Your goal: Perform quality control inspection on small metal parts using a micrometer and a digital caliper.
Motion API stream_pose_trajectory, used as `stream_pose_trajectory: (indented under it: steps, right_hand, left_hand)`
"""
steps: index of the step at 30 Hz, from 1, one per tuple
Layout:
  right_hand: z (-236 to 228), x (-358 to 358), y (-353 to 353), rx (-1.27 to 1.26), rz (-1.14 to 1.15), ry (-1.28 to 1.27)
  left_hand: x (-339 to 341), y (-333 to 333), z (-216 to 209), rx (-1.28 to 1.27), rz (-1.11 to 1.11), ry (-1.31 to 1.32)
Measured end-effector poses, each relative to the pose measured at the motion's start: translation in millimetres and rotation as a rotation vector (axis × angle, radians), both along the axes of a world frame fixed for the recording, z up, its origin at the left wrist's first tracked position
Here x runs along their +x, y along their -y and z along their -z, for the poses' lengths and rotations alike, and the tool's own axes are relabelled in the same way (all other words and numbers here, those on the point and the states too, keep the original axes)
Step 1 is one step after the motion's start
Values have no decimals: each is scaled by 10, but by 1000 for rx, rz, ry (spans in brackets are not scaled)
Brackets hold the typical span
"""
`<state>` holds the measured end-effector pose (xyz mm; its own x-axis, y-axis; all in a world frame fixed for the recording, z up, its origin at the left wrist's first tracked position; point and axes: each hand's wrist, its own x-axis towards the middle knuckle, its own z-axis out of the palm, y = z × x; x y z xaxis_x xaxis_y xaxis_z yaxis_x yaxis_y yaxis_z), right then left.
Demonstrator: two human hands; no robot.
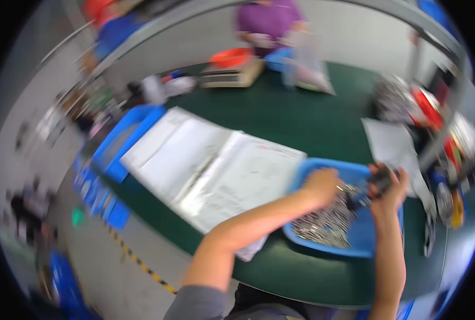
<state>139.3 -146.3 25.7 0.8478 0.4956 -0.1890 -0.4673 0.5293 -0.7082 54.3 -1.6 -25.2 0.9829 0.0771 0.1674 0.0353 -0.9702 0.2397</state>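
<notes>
A blue plastic tray (pixel 361 239) on the green table holds a heap of small shiny metal parts (pixel 323 225). My left hand (pixel 321 185) reaches over the tray's near-left rim, fingers curled down toward the parts; blur hides whether it grips any. My right hand (pixel 391 188) is raised above the tray's far right side and is closed around a small dark object (pixel 382 179). The whole picture is motion-blurred.
A large open binder of white pages (pixel 211 168) lies left of the tray, a blue bin (pixel 121 143) beyond it. A loose sheet (pixel 391 145) and red and metal items (pixel 430 111) sit at right. Another person in purple (pixel 269 21) works at the far side.
</notes>
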Motion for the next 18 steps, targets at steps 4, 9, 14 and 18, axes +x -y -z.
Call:
stream_pose_trajectory:
  steps: [4, 9, 14, 18]
  right_hand:
    - [16, 36, 64, 3, 0, 45]
    - [1, -31, 30, 23, -166, 24]
    - [121, 145, 73, 31, -189, 64]
    - [21, 18, 104, 26, -195, 47]
  left_hand:
    - [172, 122, 61, 301, 36, -41]
    - [128, 182, 178, 273, -37, -68]
    - [83, 141, 39, 109, -55, -139]
    - [-207, 268, 4, -223, -194, 269]
